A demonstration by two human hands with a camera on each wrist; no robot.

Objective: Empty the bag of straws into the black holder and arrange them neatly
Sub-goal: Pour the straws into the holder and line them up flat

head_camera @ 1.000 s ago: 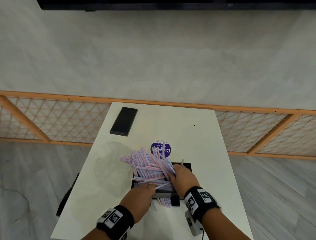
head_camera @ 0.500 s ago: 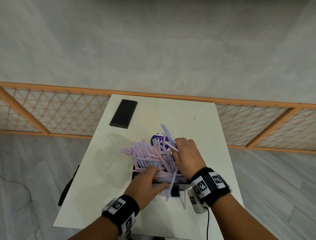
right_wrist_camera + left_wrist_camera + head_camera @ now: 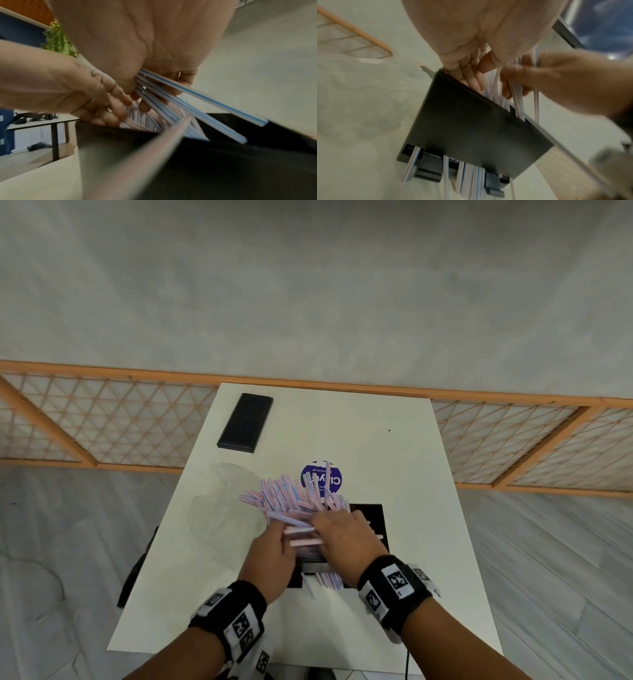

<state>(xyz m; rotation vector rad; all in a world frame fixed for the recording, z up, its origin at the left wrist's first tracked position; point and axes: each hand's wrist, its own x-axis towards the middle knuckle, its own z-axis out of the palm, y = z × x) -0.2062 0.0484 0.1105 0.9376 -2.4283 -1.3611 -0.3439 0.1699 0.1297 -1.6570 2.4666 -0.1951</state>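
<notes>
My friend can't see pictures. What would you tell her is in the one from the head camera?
Two hands, the left hand and the right hand, reach into a messy pile of pink and blue striped straws sticking out of a black holder on a white table. A black phone and a blue round sticker lie farther back.

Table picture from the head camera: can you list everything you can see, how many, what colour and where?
straws: too many to count, white with pink and blue stripes, messy pile on and over the holder, a few poking out its near side
black holder: one, black, near middle of the table
table: one, white, centre
phone-like slab: one, black, far left corner
round sticker: one, blue, behind the straws
clear bag: one, see-through, left of the holder
fence: orange lattice, behind the table
left hand: on the straws
right hand: gripping straws
</notes>
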